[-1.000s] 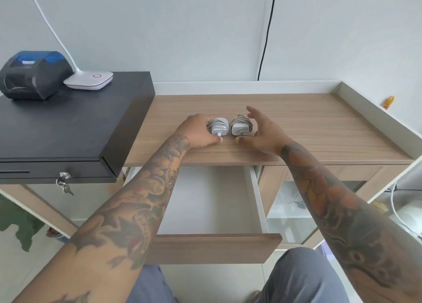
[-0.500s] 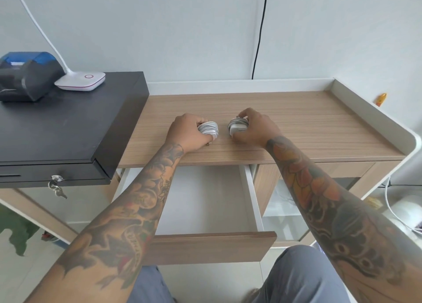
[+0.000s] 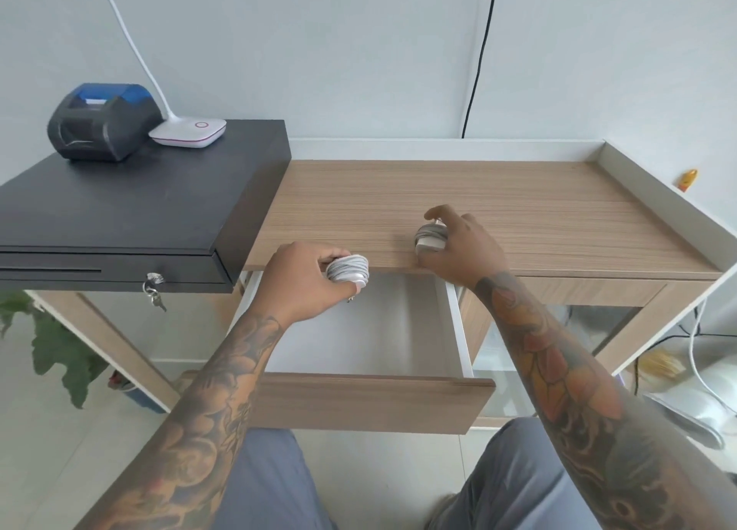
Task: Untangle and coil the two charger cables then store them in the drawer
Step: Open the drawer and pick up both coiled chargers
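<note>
My left hand (image 3: 297,280) grips one coiled grey-white charger cable (image 3: 347,269) at the front edge of the light wood desk (image 3: 518,210), above the open white-lined drawer (image 3: 454,322); my right hand (image 3: 464,246) pinches the second coiled charger (image 3: 430,236) on the desktop

Wooden desk (image 3: 518,194) with raised white rim, drawer (image 3: 371,402) pulled open below.
On left part of top, black cash box (image 3: 131,210), carrying printer (image 3: 101,124) and white lamp base (image 3: 189,131). Near front edge, coiled charger (image 3: 430,237), touching top or just above it, cannot tell which. Bare wood grain over right half.
</note>
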